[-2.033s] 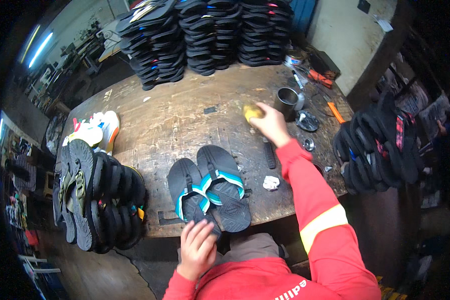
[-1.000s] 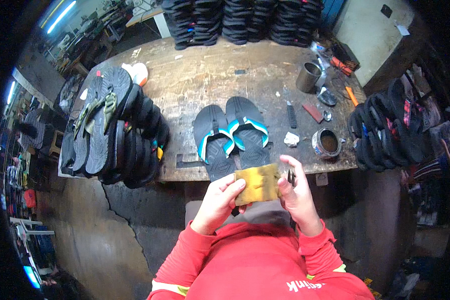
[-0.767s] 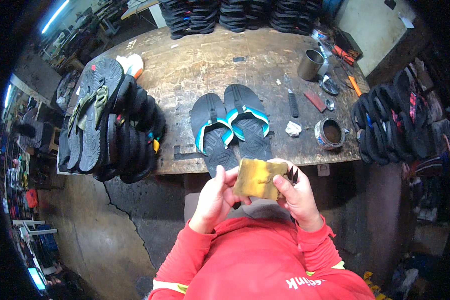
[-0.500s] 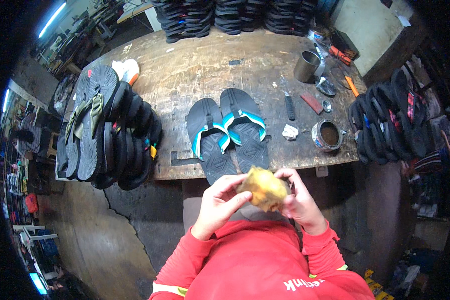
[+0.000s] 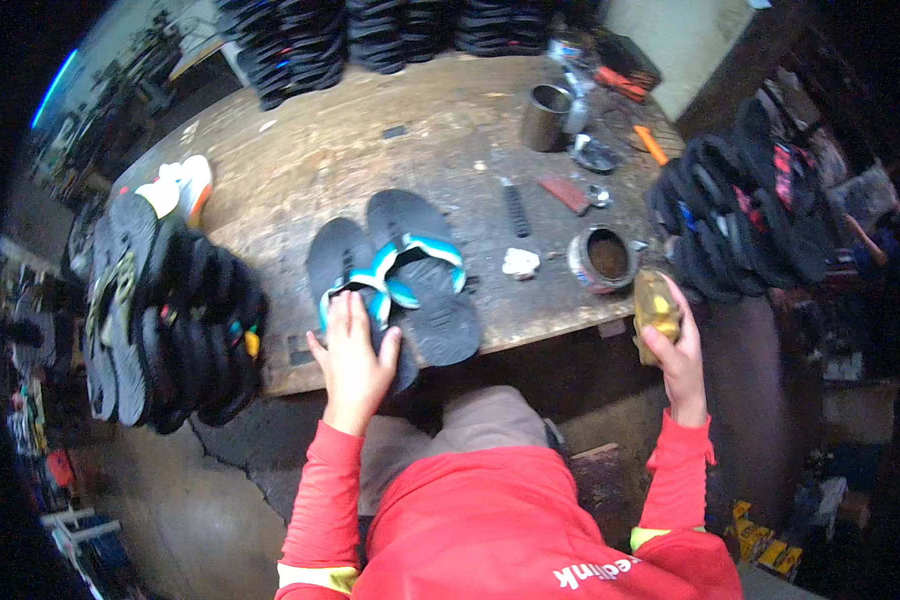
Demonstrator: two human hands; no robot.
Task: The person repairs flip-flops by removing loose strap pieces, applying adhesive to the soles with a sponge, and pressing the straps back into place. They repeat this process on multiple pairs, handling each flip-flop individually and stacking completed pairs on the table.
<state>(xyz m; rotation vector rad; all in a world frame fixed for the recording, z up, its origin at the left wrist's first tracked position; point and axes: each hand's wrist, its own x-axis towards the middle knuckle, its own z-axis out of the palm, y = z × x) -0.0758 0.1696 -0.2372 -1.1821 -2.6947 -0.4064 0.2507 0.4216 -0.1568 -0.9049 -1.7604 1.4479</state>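
A pair of black sandals with blue and white straps lies side by side near the table's front edge. Over the rear of the left sandal is my left hand, its fingers stretched forward to the strap and its thumb apart. The hand hides much of that footbed, and whether it presses down I cannot tell. Beside it, the right sandal shows its patterned footbed. My right hand grips a worn yellow-brown block, perhaps a sponge, just off the table edge by an open tin with brown contents.
Stacked black sandals stand at left, at right and along the back. Behind the tin lie crumpled white paper, a black-handled tool and a red block. A metal cup stands farther back.
My left hand has let go of the yellow-brown block and moved left onto the left sandal. My right hand has carried the block right, beside the tin. The whole view has shifted.
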